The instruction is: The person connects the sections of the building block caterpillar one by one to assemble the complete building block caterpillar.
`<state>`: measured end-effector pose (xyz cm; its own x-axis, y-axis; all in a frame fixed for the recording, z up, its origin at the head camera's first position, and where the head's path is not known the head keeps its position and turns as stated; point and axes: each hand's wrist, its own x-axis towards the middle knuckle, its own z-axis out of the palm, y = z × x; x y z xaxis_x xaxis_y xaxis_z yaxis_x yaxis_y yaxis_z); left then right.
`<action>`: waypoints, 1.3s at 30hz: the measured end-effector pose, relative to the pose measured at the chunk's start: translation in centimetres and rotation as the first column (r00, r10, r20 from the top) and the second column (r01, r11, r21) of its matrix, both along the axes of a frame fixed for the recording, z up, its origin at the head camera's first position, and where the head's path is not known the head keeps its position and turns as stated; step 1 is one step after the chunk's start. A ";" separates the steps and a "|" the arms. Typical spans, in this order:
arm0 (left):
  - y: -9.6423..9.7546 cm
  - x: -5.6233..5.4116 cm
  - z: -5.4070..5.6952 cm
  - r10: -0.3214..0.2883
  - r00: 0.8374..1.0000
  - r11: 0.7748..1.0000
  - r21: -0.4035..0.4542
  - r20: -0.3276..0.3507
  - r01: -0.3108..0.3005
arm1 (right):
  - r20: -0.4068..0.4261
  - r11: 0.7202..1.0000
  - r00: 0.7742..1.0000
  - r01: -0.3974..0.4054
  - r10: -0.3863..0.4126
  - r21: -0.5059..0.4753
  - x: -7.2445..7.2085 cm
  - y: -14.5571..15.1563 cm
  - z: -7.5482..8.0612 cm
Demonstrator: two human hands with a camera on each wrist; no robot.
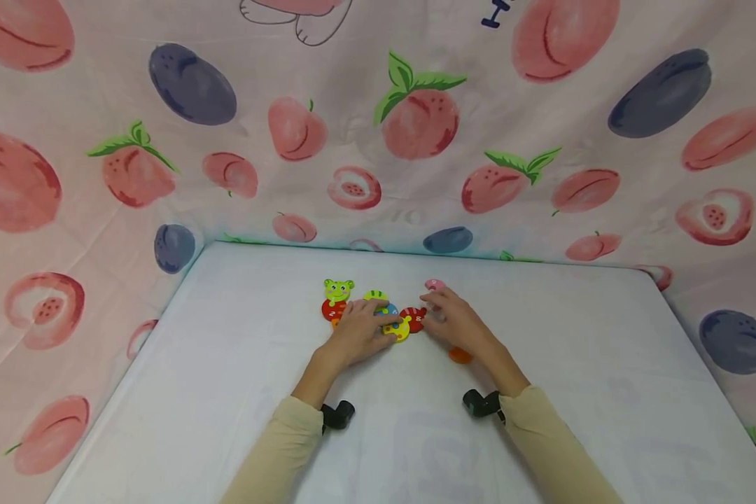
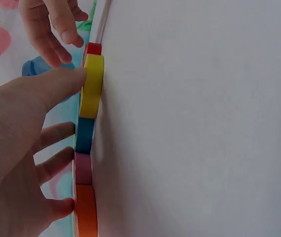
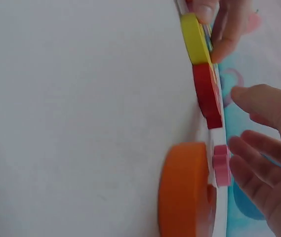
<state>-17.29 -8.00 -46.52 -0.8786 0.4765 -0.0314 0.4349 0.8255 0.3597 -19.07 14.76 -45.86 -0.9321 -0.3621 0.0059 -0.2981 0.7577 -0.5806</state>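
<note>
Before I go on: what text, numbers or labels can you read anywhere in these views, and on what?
Red piece by the right hand: white marks, perhaps a digit, too small to read.
Red piece under the green frog head: a mark, unreadable.
Backdrop cloth: dark blue lettering, cut off by the frame edge, unreadable.
Wrist views: none.

The puzzle pieces (image 1: 398,318) look like painted wood, smooth with a soft sheen. They lie on a matt white table (image 1: 239,364), backed by printed fruit-pattern cloth (image 1: 416,140), slightly creased.
</note>
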 end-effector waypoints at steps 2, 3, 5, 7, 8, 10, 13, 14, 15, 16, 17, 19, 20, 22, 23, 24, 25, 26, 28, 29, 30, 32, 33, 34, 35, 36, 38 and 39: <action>0.3 0.1 0.1 0.023 1.000 1.000 0.011 0.013 -0.023 | -0.010 0.999 0.999 0.048 -0.048 -0.007 -0.2 0.2 0.0; 0.5 0.2 0.2 0.035 0.999 0.999 0.028 0.020 -0.035 | -0.012 0.997 0.997 0.070 -0.070 -0.018 -0.4 0.4 0.0; 0.9 0.3 0.2 0.055 0.998 0.997 0.051 0.030 -0.057 | -0.017 0.993 0.994 0.107 -0.108 -0.057 -0.6 0.7 -0.2; 1.3 0.5 0.1 0.074 0.997 0.995 0.072 0.027 -0.075 | -0.019 0.986 0.991 0.133 -0.135 -0.098 -0.9 1.0 -0.5; 1.4 0.5 0.1 0.082 0.996 0.993 0.079 0.024 -0.084 | -0.021 0.983 0.989 0.142 -0.145 -0.118 -1.0 1.1 -0.6; 1.7 0.6 0.0 0.100 0.995 0.992 0.082 0.015 -0.100 | -0.018 0.975 0.986 0.160 -0.165 -0.151 -1.2 1.4 -0.9; 2.1 0.7 -0.2 0.124 0.992 0.989 0.075 0.018 -0.125 | 0.003 0.966 0.981 0.193 -0.196 -0.172 -1.4 1.6 -1.2; 2.1 0.7 -0.2 0.132 0.991 0.989 0.069 0.025 -0.133 | 0.010 0.964 0.979 0.202 -0.204 -0.173 -1.4 1.7 -1.3; 2.2 0.7 -0.3 0.137 0.990 0.988 0.062 0.026 -0.139 | 0.017 0.963 0.977 0.211 -0.211 -0.170 -1.6 1.7 -1.4; 2.3 0.7 -0.3 0.140 0.990 0.988 0.057 0.024 -0.142 | 0.026 0.961 0.975 0.221 -0.220 -0.166 -1.7 1.7 -1.5; 2.3 0.7 -0.4 0.144 0.989 0.988 0.047 0.026 -0.145 | 0.031 0.961 0.974 0.228 -0.226 -0.158 -1.8 1.7 -1.6; 2.4 0.6 -0.5 0.145 0.989 0.989 0.028 0.014 -0.146 | 0.046 0.961 0.971 0.237 -0.233 -0.142 -2.1 1.8 -1.8; 2.5 0.6 -0.5 0.145 0.989 0.989 0.024 0.005 -0.145 | 0.053 0.961 0.970 0.241 -0.236 -0.135 -2.2 1.8 -1.9; 2.6 0.7 -0.6 0.148 0.989 0.989 0.013 -0.008 -0.148 | 0.067 0.961 0.968 0.248 -0.241 -0.125 -2.5 1.9 -2.1; 2.7 0.7 -0.7 0.153 0.988 0.988 0.008 -0.011 -0.153 | 0.079 0.959 0.966 0.253 -0.244 -0.124 -2.6 1.9 -2.2; 2.8 0.7 -0.7 0.159 0.987 0.987 0.009 -0.016 -0.159 | 0.092 0.958 0.964 0.258 -0.248 -0.127 -2.8 1.9 -2.3; 2.9 0.7 -0.8 0.168 0.986 0.986 0.014 -0.019 -0.168 | 0.103 0.956 0.962 0.264 -0.252 -0.130 -2.9 1.9 -2.3; 3.0 0.7 -0.8 0.178 0.984 0.984 0.019 -0.022 -0.177 | 0.114 0.954 0.960 0.268 -0.254 -0.132 -3.1 1.9 -2.4; 3.3 0.7 -0.9 0.202 0.979 0.979 0.036 -0.021 -0.202 | 0.131 0.952 0.957 0.276 -0.259 -0.135 -3.3 1.9 -2.4; 3.5 0.7 -0.9 0.215 0.976 0.976 0.042 -0.015 -0.214 | 0.141 0.950 0.955 0.281 -0.262 -0.138 -3.4 1.9 -2.5; 3.6 0.8 -0.9 0.228 0.974 0.973 0.049 -0.008 -0.227 | 0.144 0.950 0.954 0.282 -0.262 -0.137 -3.5 1.9 -2.5; 4.0 0.7 -0.8 0.251 0.968 0.966 0.064 0.004 -0.251 | 0.143 0.951 0.955 0.278 -0.259 -0.137 -3.7 1.9 -2.5; 4.1 0.7 -0.8 0.262 0.965 0.963 0.069 0.010 -0.262 | 0.142 0.951 0.956 0.277 -0.258 -0.135 -3.8 1.8 -2.5; 4.3 0.7 -0.8 0.271 0.962 0.960 0.070 0.013 -0.271 | 0.142 0.952 0.956 0.275 -0.256 -0.134 -3.9 1.8 -2.5; 4.4 0.8 -0.8 0.280 0.960 0.957 0.074 0.013 -0.280 | 0.142 0.953 0.957 0.273 -0.254 -0.133 -4.0 1.7 -2.5; 4.5 0.8 -0.8 0.288 0.958 0.954 0.078 0.010 -0.288 | 0.140 0.954 0.958 0.269 -0.251 -0.130 -4.1 1.7 -2.5; 4.7 0.8 -0.7 0.301 0.954 0.951 0.078 0.000 -0.300 | 0.140 0.956 0.959 0.265 -0.248 -0.123 -4.2 1.6 -2.5; 4.8 0.9 -0.7 0.306 0.952 0.949 0.078 -0.004 -0.304 | 0.142 0.957 0.958 0.265 -0.248 -0.116 -4.2 1.6 -2.5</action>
